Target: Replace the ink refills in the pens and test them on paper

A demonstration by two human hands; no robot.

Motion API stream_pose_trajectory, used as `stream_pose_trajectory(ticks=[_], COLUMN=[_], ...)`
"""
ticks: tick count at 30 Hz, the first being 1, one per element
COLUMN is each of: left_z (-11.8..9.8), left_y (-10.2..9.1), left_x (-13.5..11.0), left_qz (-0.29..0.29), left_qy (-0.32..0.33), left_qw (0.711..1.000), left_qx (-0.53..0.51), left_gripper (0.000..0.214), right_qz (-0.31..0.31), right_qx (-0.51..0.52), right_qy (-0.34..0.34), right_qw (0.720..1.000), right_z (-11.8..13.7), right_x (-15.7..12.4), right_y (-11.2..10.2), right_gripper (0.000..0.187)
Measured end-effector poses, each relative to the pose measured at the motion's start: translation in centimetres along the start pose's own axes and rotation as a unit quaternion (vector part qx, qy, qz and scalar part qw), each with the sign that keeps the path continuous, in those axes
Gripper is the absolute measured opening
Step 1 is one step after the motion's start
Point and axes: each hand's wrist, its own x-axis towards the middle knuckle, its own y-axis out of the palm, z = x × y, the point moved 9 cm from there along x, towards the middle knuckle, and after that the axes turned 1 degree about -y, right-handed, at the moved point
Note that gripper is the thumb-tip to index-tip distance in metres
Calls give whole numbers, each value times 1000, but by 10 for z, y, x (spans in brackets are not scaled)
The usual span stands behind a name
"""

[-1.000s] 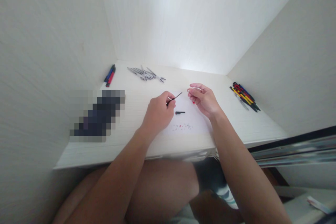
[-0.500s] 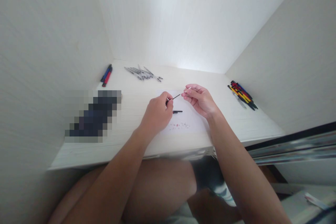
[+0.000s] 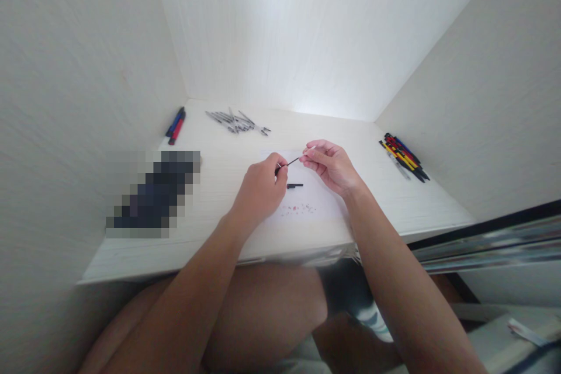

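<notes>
Worktop point(image 3: 219, 234): we see white paper point(image 3: 326, 203) at its middle and coloured pens point(image 3: 403, 158) far right.
Left hand point(image 3: 258, 193): we pinch a thin black refill point(image 3: 290, 161) tight, above the paper.
Right hand point(image 3: 333, 166): our fingertips close on a small pale piece point(image 3: 308, 151) at the refill's tip.
Black cap point(image 3: 294, 186): on the paper, just below the refill.

One head-worn camera is looking forward and down, hovering close over the desk point(image 3: 219, 228), facing the back wall point(image 3: 280, 29); left hand point(image 3: 260, 190) and right hand point(image 3: 331, 165) are sitting mid-frame.
</notes>
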Motion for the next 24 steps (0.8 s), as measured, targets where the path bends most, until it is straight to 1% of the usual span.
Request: stream_pose_trajectory(ticks=[3,9,15,21,24], left_z=[-2,-1,1,1,1], left_y=[0,0,5,8,11], left_x=[-1,-2,0,0,0], left_qz=[10,11,40,58,66], left_qy=[-1,-6,-26,-32,-15], left_qw=[1000,1000,996,994,994], left_qx=[-3,-14,-76,-92,-83], left_gripper=[18,18,18,17,20], right_qz=[-3,-13,-12,3,38], right_qx=[-14,-52,-62,-101,-124], right_qy=[-8,-35,-52,-64,-72], right_qw=[1000,998,997,993,989], right_z=[1,6,8,9,9], right_x=[0,-1,-1,-2,-3], right_y=[0,-2,-5,-7,-1], right_gripper=[39,38,35,30,26])
